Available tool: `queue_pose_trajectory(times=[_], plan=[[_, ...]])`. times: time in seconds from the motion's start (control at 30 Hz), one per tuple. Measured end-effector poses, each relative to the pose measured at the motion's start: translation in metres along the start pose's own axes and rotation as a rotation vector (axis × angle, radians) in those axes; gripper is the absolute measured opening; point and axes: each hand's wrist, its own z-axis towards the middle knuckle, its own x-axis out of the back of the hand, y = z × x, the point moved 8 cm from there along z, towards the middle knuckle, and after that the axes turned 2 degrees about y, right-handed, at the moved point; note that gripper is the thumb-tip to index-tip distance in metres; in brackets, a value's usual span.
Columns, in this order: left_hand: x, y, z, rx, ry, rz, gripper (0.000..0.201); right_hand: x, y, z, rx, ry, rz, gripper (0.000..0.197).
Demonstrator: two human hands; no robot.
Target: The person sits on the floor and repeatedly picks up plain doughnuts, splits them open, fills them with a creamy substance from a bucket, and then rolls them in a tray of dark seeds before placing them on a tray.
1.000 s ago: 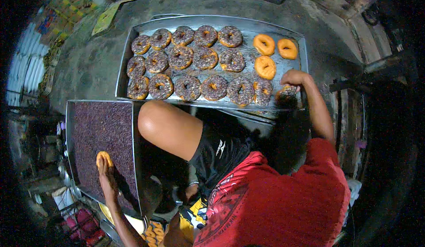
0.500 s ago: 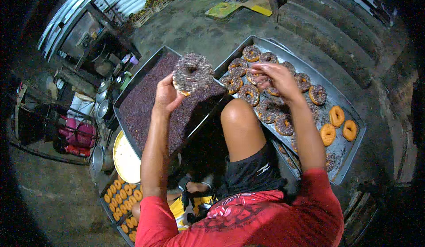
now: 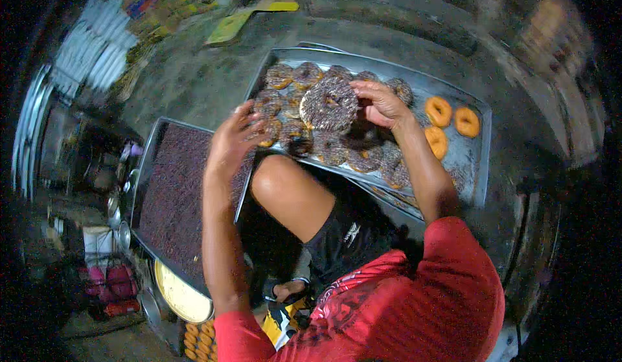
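Note:
My right hand (image 3: 383, 106) grips the edge of a ring doughnut (image 3: 316, 108) topped with dark sprinkles and a pale coating showing at its side. The doughnut is held above a metal tray (image 3: 465, 161) where several sprinkled doughnuts (image 3: 280, 75) lie close together. My left hand (image 3: 232, 143) is open, fingers spread, near the tray's left edge, with nothing in it. Below that hand, to the left, a second tray (image 3: 188, 123) is full of dark sprinkles (image 3: 178, 190).
Plain golden doughnuts (image 3: 466, 132) lie at the doughnut tray's right end. A round bowl of pale cream (image 3: 178, 292) sits beside the sprinkle tray, with more plain doughnuts (image 3: 192, 340) below. My bent knee (image 3: 288, 187) is between the trays. Concrete steps (image 3: 389, 15) rise at the back.
The sprinkled doughnut has gone from my left hand to my right, from over the sprinkles to over the doughnut tray. My left hand has let go. The view has turned right.

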Motion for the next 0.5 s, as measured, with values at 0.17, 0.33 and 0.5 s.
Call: queue_pose_trajectory(times=[0.17, 0.33, 0.5], plan=[[0.079, 0.001, -0.069, -0.212, 0.198, 0.071, 0.055, 0.213, -0.071, -0.157, 0.234, 0.545, -0.194, 0.030], [0.109, -0.012, -0.102, -0.212, 0.259, 0.019, 0.053, 0.308, -0.085, -0.242, -0.223, 0.762, -0.709, 0.021], [0.094, -0.002, -0.107, -0.263, 0.296, 0.033, 0.054, 0.428, -0.107, -0.208, -0.261, 0.768, -1.817, 0.029]])
